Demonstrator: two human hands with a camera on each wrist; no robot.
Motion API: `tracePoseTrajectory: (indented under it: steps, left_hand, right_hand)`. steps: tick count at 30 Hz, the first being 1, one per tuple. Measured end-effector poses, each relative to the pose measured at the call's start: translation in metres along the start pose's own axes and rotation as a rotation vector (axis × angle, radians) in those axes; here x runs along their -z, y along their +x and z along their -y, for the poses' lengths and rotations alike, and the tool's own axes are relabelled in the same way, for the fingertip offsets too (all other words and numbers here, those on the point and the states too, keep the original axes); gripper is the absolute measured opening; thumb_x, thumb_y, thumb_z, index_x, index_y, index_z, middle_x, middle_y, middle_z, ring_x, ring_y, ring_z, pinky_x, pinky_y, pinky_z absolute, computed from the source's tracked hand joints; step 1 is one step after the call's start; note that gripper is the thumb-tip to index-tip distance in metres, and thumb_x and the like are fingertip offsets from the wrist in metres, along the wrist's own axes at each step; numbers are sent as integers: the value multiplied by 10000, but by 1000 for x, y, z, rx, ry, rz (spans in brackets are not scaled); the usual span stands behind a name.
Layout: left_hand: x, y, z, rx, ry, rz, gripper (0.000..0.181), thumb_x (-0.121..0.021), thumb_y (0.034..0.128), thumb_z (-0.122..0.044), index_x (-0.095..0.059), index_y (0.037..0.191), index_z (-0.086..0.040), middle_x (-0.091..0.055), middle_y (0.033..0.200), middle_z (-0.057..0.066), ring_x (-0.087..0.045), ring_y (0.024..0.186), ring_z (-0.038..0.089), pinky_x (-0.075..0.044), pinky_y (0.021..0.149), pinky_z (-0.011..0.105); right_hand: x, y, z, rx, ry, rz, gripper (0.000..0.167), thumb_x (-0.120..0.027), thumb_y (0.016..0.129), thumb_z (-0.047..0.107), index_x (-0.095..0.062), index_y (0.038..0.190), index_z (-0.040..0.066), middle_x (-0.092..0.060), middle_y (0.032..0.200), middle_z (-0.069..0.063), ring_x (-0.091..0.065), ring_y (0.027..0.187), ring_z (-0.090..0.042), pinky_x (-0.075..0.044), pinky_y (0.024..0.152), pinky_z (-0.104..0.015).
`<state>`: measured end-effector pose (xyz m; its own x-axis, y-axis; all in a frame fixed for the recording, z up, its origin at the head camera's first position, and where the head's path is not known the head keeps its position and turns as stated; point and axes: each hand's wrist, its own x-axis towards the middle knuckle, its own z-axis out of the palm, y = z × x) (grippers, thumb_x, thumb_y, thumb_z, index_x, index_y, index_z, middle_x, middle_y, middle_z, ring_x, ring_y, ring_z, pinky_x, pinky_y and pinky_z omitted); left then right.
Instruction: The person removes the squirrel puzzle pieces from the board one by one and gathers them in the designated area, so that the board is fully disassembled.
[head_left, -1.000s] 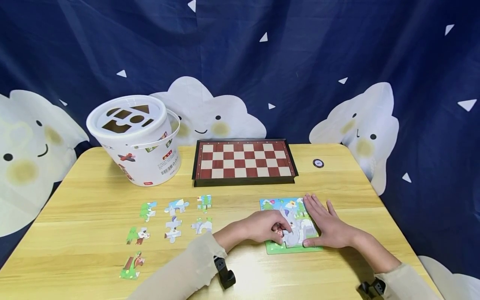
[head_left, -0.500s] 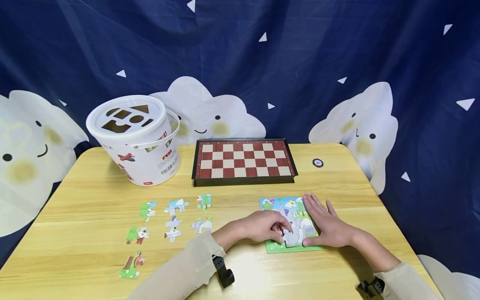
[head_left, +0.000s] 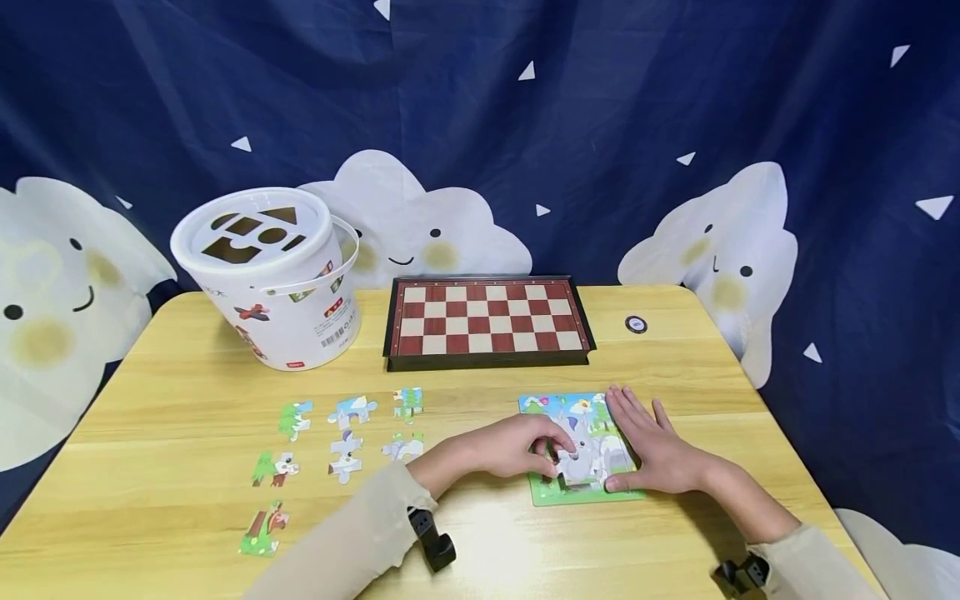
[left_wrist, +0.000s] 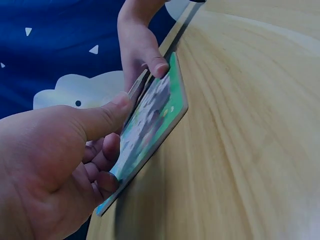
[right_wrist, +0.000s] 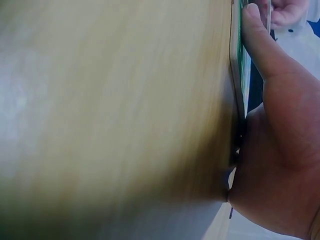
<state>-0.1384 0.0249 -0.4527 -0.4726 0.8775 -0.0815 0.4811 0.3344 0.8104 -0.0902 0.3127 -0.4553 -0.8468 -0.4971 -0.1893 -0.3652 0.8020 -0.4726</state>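
A picture puzzle board (head_left: 585, 499) with a green lower border and a grey animal picture lies on the table's right half. My left hand (head_left: 520, 447) pinches a grey puzzle piece (head_left: 576, 468) between thumb and fingers. In the left wrist view the piece (left_wrist: 138, 85) is tilted up off the board (left_wrist: 176, 107), its edge toward the camera. My right hand (head_left: 663, 454) lies along the board's right side with straight fingers, its thumb on the lower part. The right wrist view shows that thumb (right_wrist: 257, 32) touching the board.
Several loose puzzle pieces, among them a tree piece (head_left: 295, 421) and a log piece (head_left: 262, 533), lie apart on the left. Behind stand a white lidded bucket (head_left: 300, 333) and a red-and-white chessboard (head_left: 487, 321). A small dark disc (head_left: 636, 325) lies at the back right.
My left hand has shifted slightly left and drawn up the grey puzzle piece, which now shows a raised edge above the board. The right hand has stayed in place.
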Motion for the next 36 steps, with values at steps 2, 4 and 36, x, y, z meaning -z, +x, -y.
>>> tracePoseTrajectory:
  steps: [2,4,36]
  left_hand:
    - [4,-6,-1,-13,9,-6,300,-722,955,-105,-695,1253,-118,-627,1042,-90,-499,759,-3,-464,730,164]
    - [9,-15,-1,-16,9,-13,312,-726,949,-103,-693,1259,-122,-630,1057,-71,-490,772,3,-462,732,167]
    - [84,-225,33,61,-106,-103,304,-702,969,-241,-658,1259,-163,-601,965,28,-531,854,92,-490,710,247]
  right_hand:
    - [0,0,0,1,-1,0,1256,-760,819,617,-38,1602,-48,-7,1663,-282,44,1529,-450,70,1129,-724]
    - [0,0,0,0,-1,0,1257,-761,818,616,-36,1602,-48,-6,1663,-283,44,1530,-449,74,1131,-720]
    - [0,0,-1,-2,-4,12,1259,-760,824,609,-22,1598,-54,5,1662,-287,50,1528,-454,86,1129,-718]
